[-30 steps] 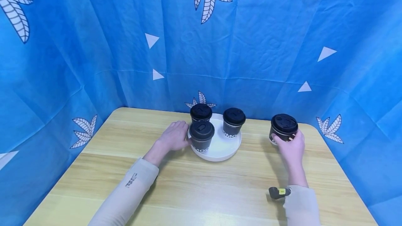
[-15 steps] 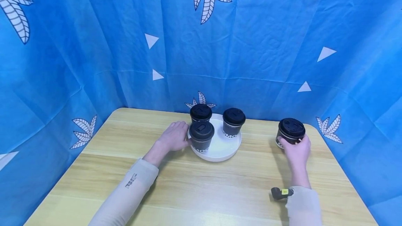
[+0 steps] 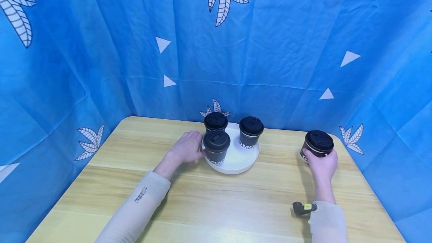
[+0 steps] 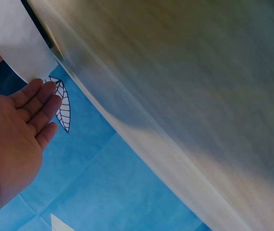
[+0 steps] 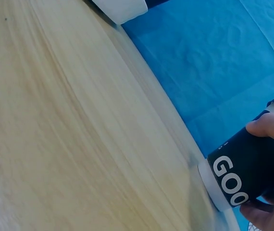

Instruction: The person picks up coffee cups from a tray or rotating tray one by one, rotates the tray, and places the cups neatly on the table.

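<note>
My right hand (image 3: 323, 165) grips a black paper coffee cup (image 3: 316, 146) with a black lid, near the table's back right corner. The right wrist view shows the thumb along the side of this lettered cup (image 5: 242, 166) and fingers underneath. Whether its base touches the table is hard to tell. A round white tray (image 3: 241, 160) stands at the back middle, bearing three lidded cups: a front cup (image 3: 216, 147), a back left cup (image 3: 216, 121) and a right cup (image 3: 250, 132). My left hand (image 3: 186, 146) rests against the tray's left side, fingers (image 4: 43, 103) fairly straight.
The light wood table (image 3: 219, 205) runs up to a blue patterned curtain (image 3: 216, 55) at the back and sides. Beside the right sleeve (image 3: 326, 220) a small black piece with a yellow label (image 3: 305, 207) sticks out.
My right hand has moved right and slightly nearer, and the gripped coffee cup has moved with it. The left hand, the tray and its three cups have stayed in place.
</note>
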`<move>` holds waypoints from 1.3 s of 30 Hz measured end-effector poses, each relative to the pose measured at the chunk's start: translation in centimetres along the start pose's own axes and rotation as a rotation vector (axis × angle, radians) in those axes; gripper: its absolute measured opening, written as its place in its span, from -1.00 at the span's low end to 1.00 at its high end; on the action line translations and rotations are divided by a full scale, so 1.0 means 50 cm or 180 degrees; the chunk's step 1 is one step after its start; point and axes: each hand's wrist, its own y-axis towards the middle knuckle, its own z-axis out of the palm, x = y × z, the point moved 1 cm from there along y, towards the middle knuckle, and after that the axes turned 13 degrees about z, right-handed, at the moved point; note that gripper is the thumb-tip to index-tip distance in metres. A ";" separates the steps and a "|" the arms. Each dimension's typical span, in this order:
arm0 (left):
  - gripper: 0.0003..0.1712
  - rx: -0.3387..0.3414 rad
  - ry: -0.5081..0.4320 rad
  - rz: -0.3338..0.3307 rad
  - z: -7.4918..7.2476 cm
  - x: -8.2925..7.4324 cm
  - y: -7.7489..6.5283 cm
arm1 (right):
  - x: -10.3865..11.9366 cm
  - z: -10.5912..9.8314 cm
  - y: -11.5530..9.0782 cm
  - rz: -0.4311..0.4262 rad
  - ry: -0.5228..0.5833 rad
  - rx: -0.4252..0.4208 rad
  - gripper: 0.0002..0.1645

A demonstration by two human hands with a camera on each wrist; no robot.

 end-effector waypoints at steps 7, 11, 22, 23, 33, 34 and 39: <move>-0.45 0.0022 0.0005 -0.0003 0.001 -0.001 0.001 | -0.004 -0.001 0.002 0.0053 -0.0032 -0.0030 0.19; -0.46 0.0019 0.0019 0.0003 0.001 -0.001 0.001 | -0.007 -0.001 0.005 0.0057 -0.0040 -0.0037 0.19; -0.42 0.0011 -0.0014 -0.0017 0.002 -0.002 0.001 | -0.004 -0.002 0.000 0.0049 -0.0038 0.0002 0.22; -0.42 0.0013 -0.0010 -0.0019 0.002 -0.002 0.002 | -0.003 -0.003 -0.001 0.0043 -0.0043 0.0000 0.24; -0.43 -0.0007 0.0018 -0.0006 0.001 -0.002 0.002 | 0.003 -0.005 -0.002 -0.0033 0.0026 -0.0030 0.32; -0.43 0.0006 0.0021 -0.0011 0.001 -0.002 0.002 | 0.004 -0.006 -0.002 -0.0022 0.0047 -0.0019 0.34; -0.42 0.0025 0.0028 -0.0015 0.002 -0.001 0.002 | 0.012 -0.011 -0.004 0.0006 0.0128 0.0033 0.42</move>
